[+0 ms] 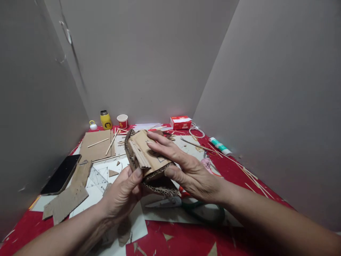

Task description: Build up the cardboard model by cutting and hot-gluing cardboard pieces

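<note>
A small cardboard model (145, 154) with corrugated edges and thin wooden strips glued on top is held above the table between both hands. My left hand (122, 193) grips its near lower corner, thumb pressed on the front edge. My right hand (183, 167) lies flat over its top and right side, fingers stretched across the cardboard, thumb under the edge.
Scissors with green handles (197, 206) lie under my right wrist. Cardboard scraps (68, 197), a black phone (61, 174), white sheets and wooden sticks (112, 141) cover the red tablecloth. At the back stand a yellow bottle (106, 120), paper cup (122, 121), red box (181, 122) and glue tube (220, 146). Grey panels enclose three sides.
</note>
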### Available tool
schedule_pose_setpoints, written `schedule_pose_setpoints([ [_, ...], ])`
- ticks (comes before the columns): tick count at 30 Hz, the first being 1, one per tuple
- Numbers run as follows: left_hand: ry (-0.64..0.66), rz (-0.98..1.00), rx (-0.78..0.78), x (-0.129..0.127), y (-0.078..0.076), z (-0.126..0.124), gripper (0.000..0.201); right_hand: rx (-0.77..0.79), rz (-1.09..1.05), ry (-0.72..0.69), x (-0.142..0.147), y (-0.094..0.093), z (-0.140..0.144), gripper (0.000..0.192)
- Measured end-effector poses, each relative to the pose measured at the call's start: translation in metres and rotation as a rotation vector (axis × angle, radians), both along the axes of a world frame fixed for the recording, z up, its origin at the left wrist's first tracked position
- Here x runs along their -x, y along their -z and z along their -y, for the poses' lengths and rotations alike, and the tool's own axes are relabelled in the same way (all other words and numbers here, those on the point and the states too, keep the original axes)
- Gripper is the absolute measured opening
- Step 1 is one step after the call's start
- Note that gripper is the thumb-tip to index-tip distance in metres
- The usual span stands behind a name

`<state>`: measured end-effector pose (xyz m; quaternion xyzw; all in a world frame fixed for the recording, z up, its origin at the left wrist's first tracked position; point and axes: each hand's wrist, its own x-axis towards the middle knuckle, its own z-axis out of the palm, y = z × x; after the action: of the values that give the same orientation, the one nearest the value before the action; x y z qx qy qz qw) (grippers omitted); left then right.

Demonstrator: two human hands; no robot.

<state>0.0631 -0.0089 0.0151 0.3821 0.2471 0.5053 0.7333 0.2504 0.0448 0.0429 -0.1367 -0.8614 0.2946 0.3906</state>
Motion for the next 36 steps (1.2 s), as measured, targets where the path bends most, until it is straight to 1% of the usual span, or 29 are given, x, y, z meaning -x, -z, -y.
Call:
schedule_pose_setpoints([
  [6,0.007,0.021,0.04,0.001,0.005,-0.002,0.054,-0.011,-0.004,0.034,0.003,0.006,0.0,0.049],
  [10,0.039,0.076,0.069,0.004,0.003,0.0,0.051,-0.077,0.009,0.051,0.001,0.006,0.0,0.051],
  [14,0.057,0.074,0.074,0.004,0.0,-0.001,0.053,-0.136,0.023,0.046,-0.001,0.004,0.0,0.054],
  [18,0.025,0.053,0.096,0.001,0.0,-0.002,0.053,-0.122,0.022,0.058,-0.001,0.006,-0.001,0.054],
  [25,-0.006,0.033,0.12,-0.002,0.006,-0.003,0.051,-0.099,0.036,0.087,0.0,0.011,0.0,0.053],
  [30,0.015,0.016,0.115,0.0,0.004,-0.002,0.053,-0.125,0.033,0.106,0.001,0.009,0.003,0.058],
  [36,0.025,0.014,0.118,0.0,0.004,-0.002,0.059,-0.114,0.049,0.142,0.002,0.004,0.006,0.062],
])
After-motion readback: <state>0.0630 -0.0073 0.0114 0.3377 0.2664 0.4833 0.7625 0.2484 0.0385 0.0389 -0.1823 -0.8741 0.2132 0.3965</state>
